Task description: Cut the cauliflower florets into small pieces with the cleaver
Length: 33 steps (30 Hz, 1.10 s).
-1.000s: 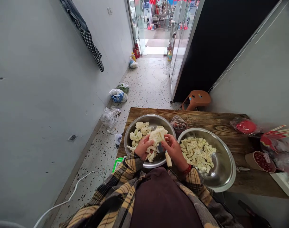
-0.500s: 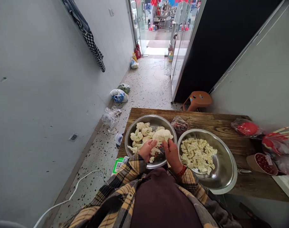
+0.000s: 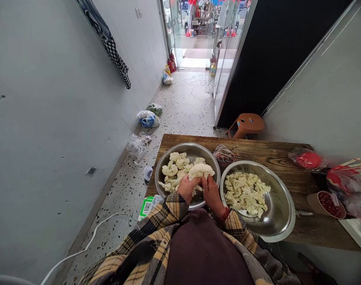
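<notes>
Over the left steel bowl (image 3: 160,166), a large piece of cauliflower (image 3: 201,170) is held between both hands. My left hand (image 3: 186,189) grips its near left underside, thumb and fingers closed. From the right, my right hand (image 3: 211,194) pinches the same piece close to the left fingertips; the contact point is partly hidden. Beneath and behind lie several large cauliflower chunks (image 3: 177,162) in that bowl. Beside my right wrist stands a wider steel bowl (image 3: 282,209), its left part filled with small cut florets (image 3: 247,194).
Both bowls rest on a wooden table (image 3: 263,150). Behind them sits a plastic-wrapped bundle (image 3: 223,155). At right are a paper tub of red beans (image 3: 327,204), a red packet (image 3: 308,159) and bagged skewers (image 3: 349,174). A green QR card (image 3: 146,206) lies at the left edge.
The left hand has shifted slightly right, bringing its fingertips up against the right hand's. The held cauliflower has moved a little left and tilted.
</notes>
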Tool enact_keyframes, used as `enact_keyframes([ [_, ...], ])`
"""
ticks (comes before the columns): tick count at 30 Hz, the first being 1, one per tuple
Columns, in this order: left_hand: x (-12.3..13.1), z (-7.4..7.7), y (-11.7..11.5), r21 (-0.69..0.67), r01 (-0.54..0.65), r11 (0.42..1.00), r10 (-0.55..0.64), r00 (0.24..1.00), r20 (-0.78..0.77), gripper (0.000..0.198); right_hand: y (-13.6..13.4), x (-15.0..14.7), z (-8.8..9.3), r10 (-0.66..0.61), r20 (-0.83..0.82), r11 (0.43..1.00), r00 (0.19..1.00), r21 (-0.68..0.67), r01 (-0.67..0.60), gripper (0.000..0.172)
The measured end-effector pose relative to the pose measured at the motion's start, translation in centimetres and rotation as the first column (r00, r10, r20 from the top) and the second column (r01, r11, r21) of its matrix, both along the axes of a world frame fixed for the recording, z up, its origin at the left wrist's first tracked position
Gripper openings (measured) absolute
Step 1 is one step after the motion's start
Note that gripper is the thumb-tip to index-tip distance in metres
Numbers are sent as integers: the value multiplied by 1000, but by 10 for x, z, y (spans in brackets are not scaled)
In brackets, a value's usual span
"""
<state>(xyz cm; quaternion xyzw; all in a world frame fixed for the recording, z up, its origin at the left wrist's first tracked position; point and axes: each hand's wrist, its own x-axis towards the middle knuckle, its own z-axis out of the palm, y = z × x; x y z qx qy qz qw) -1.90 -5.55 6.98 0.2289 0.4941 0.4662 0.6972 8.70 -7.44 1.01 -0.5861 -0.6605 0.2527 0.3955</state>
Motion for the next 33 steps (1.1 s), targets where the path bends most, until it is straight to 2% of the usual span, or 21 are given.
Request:
enact_keyframes([
  [5,3,-9,0,58,-31,998,32,999,-18,30,1,-5,0,-128,-340,973,932,-223,52,36],
  [9,1,-15,-2,79,14,997,-10,999,-52,36,4,-5,4,-170,-541,942,824,-335,-25,43],
  [12,-4,-15,-2,59,85,995,-84,996,-29,38,6,-2,9,-172,-615,919,770,-382,-99,50],
  [15,-13,-16,0,32,81,996,-79,995,-63,41,9,1,15,-154,-697,877,700,-423,-228,51],
  [17,-19,-18,2,33,78,996,-73,989,-132,43,11,2,16,-172,-710,872,683,-432,-230,48],
  [19,-23,-21,4,35,105,994,-97,978,-183,41,12,3,15,-184,-659,894,729,-420,-154,44],
  [21,-25,-26,6,13,116,993,-110,971,-213,36,13,4,13,-160,-554,929,817,-365,-66,41],
  [24,-30,-33,10,-60,12,998,-29,956,-291,29,14,9,9,-92,-343,970,935,-243,7,38],
  [27,-36,-34,11,-74,-77,994,49,944,-327,25,16,16,5,-37,-143,987,989,-157,14,32],
  [28,-36,-33,10,-63,-58,996,35,948,-317,24,16,18,3,-27,-86,992,996,-128,15,30],
  [31,-30,-28,6,-32,104,994,-108,960,-257,29,15,18,1,-12,44,1000,999,-13,13,29],
  [33,-21,-27,4,-5,137,991,-136,970,-204,37,13,14,2,14,75,998,997,59,-18,32],
])
